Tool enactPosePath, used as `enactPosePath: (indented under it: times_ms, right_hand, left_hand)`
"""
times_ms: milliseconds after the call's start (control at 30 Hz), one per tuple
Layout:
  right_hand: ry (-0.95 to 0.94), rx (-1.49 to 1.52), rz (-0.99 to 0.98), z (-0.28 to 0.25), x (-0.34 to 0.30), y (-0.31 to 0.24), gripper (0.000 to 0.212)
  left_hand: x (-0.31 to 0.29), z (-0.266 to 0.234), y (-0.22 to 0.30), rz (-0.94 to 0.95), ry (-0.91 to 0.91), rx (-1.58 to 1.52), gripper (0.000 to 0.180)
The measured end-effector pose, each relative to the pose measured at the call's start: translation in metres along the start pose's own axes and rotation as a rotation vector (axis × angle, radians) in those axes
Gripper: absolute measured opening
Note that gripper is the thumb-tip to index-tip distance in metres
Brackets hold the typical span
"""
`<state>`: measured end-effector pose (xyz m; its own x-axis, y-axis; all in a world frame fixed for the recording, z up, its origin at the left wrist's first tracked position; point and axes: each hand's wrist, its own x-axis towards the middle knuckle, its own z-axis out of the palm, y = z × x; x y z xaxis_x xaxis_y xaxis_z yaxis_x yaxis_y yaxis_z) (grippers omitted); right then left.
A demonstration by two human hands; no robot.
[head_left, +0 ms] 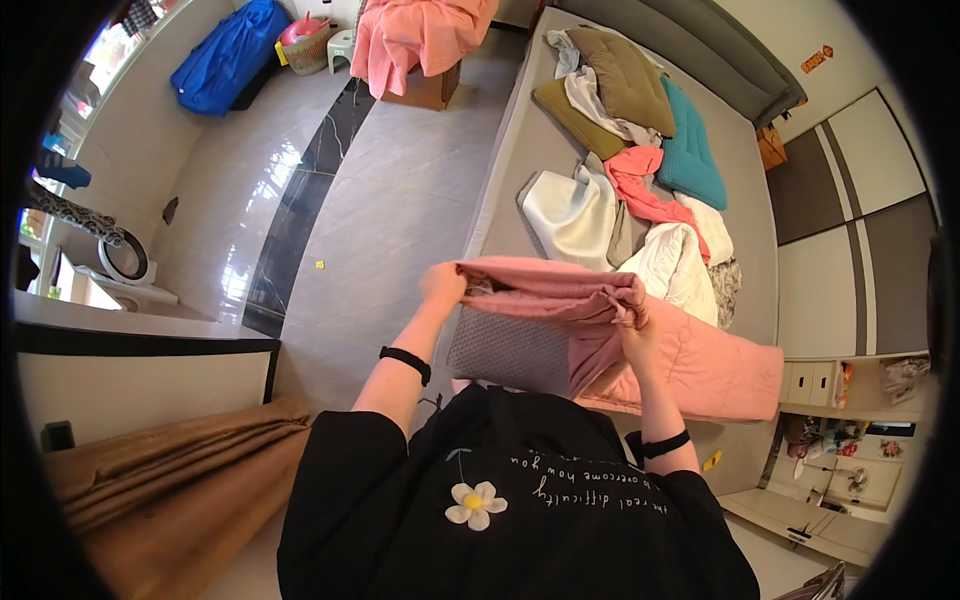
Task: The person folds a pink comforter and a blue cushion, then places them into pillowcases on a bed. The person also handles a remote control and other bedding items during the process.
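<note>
I hold a pink pillowcase bunched open over a grey pillow at the near edge of the grey bed. My left hand grips the left end of the pillowcase's opening. The right end of the bunched fabric is clenched in my right hand. The grey pillow's lower part sticks out below the cloth, against my black shirt. More pink fabric spreads to the right on the bed.
On the bed lie a white pillow, a coral cloth, a teal pillow and olive cushions. A brown curtain hangs at lower left. Grey tiled floor lies left of the bed, with a blue bag far off.
</note>
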<state>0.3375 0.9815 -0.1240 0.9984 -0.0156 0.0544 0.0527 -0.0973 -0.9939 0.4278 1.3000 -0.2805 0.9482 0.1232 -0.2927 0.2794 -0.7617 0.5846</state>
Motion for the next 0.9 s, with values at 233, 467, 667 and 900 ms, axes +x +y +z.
enactPosePath:
  times_ms: [233,467,667,900]
  right_hand:
    - [-0.104,-0.13,0.021,0.008,-0.006,0.003,0.021]
    - [-0.253,-0.173,0.009,0.017,0.001,-0.027,0.019]
    - [-0.041,-0.185,0.114,0.035,0.005,-0.003,0.019]
    - [-0.5,-0.173,0.277,0.075,-0.015,-0.024,0.036]
  left_hand:
    - [-0.031,-0.011,0.031,0.121,0.096,0.232,0.033]
    - [0.048,0.029,-0.064,-0.308,0.149,-0.294,0.037]
    - [0.012,0.018,-0.052,-0.89,-0.022,-1.32,0.075]
    - [-0.075,-0.033,0.062,-0.482,-0.707,-1.679,0.088]
